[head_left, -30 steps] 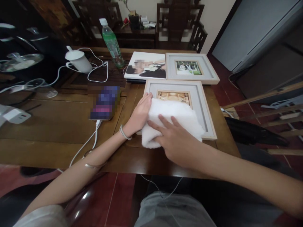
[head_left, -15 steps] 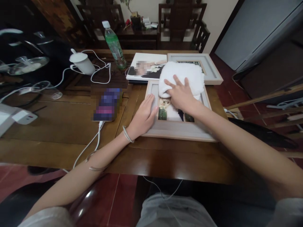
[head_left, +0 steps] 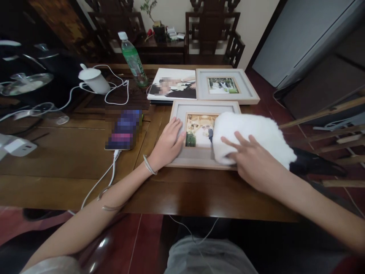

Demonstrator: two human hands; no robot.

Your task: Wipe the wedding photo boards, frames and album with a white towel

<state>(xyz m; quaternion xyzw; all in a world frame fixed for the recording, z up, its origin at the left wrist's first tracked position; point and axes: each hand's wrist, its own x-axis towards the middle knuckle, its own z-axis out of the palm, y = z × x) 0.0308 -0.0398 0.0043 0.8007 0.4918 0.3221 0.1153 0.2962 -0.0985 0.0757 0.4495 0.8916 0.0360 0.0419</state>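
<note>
A picture frame (head_left: 196, 156) with a pale wooden rim and a wide grey mount lies face up near the table's front edge. My left hand (head_left: 168, 144) rests flat along its left side, fingers stretched out. Over the frame's right part my right hand (head_left: 252, 160) presses a thick folded white towel (head_left: 258, 127), with fingers spread on top and the thumb tucked at its near edge. The towel hides the right part of the photo (head_left: 198, 129) and overhangs the frame's right side.
Behind lie a second frame (head_left: 248, 89) and a white-edged photo panel (head_left: 171, 72). To the left are a charging phone (head_left: 124, 131), a green-labelled bottle (head_left: 133, 62), a lidded white cup (head_left: 97, 82), a clear plastic cup (head_left: 54, 114) and white cables (head_left: 114, 171).
My right hand has slid the towel right and toward me, uncovering the photo's left part and the second frame behind. The left hand stays on the frame's left side.
</note>
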